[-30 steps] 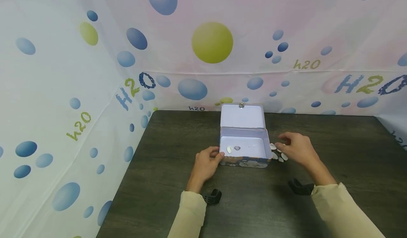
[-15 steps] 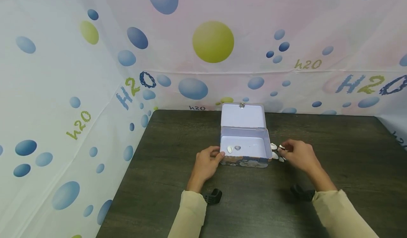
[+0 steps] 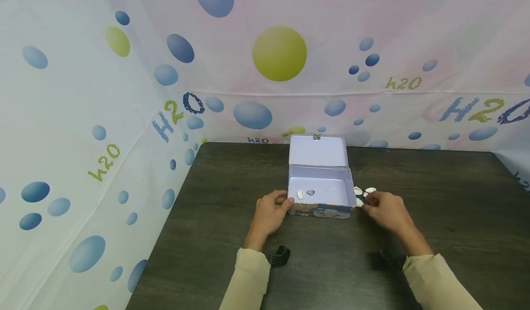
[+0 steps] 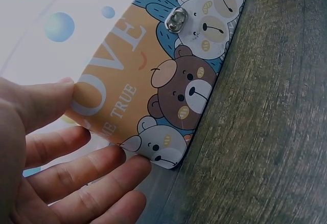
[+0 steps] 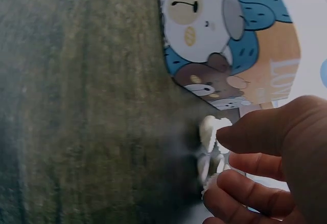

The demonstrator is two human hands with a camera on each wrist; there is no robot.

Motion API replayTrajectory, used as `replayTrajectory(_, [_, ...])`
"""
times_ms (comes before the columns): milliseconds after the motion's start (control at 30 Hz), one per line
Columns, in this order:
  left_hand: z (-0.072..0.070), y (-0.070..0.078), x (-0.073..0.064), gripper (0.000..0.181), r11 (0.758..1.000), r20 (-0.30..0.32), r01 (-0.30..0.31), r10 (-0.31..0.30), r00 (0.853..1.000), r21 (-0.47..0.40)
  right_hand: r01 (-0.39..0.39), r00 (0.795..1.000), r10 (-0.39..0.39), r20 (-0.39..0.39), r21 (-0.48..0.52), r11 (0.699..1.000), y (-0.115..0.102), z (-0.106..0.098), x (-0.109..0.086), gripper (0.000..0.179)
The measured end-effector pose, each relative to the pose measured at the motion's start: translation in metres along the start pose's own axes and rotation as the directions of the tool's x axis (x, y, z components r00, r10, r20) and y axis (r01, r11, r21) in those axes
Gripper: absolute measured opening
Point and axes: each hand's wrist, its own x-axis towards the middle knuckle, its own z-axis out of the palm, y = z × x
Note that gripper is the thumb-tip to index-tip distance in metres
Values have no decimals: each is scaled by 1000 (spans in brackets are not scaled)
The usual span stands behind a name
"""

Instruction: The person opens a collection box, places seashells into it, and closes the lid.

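An open tin box (image 3: pixel 320 210) with a white inside stands on the dark table, its lid (image 3: pixel 318 151) tipped back. My left hand (image 3: pixel 268 214) holds its front left corner, thumb at the rim and fingers against the side. In the left wrist view, cartoon bears cover the front of the tin. Inside it lie a white shell (image 3: pixel 300 194) and a small greyish piece (image 3: pixel 310 192). Close to the box's right side, my right hand (image 3: pixel 389 212) reaches down at several white shells (image 5: pixel 208 132). Its thumb and fingertips are apart among them, partly hiding the shells.
A dark wood-grain table (image 3: pixel 215 199) spreads out around the box. Behind it and to the left hangs a white sheet (image 3: pixel 223 52) printed with bubbles and lettering. A black wrist strap (image 3: pixel 279 256) sits at my left wrist.
My right hand has moved down and slightly nearer my body over the shells, uncovering those at the back. The left hand stays at the box corner.
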Motion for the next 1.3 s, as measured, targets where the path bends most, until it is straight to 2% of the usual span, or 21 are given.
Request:
replayTrajectory(333, [0,1,-1,41,1000,1,-6,6,1000,-7,-39,998,41,38,-65,997,1,4,-2,20])
replayTrajectory(867, [0,2,-1,40,1000,-2,5,-5,1000,-5,-20,1000,22,21,-99,995,-1,7,-5,17])
replayTrajectory(1067, [-1,3,-2,41,1000,6,-1,1,1000,-5,-11,1000,12,7,-112,994,-1,8,-6,10])
replayTrajectory(1300, [-1,3,-2,40,1000,5,-3,3,1000,3,-19,1000,22,23,-124,992,-1,9,-4,9])
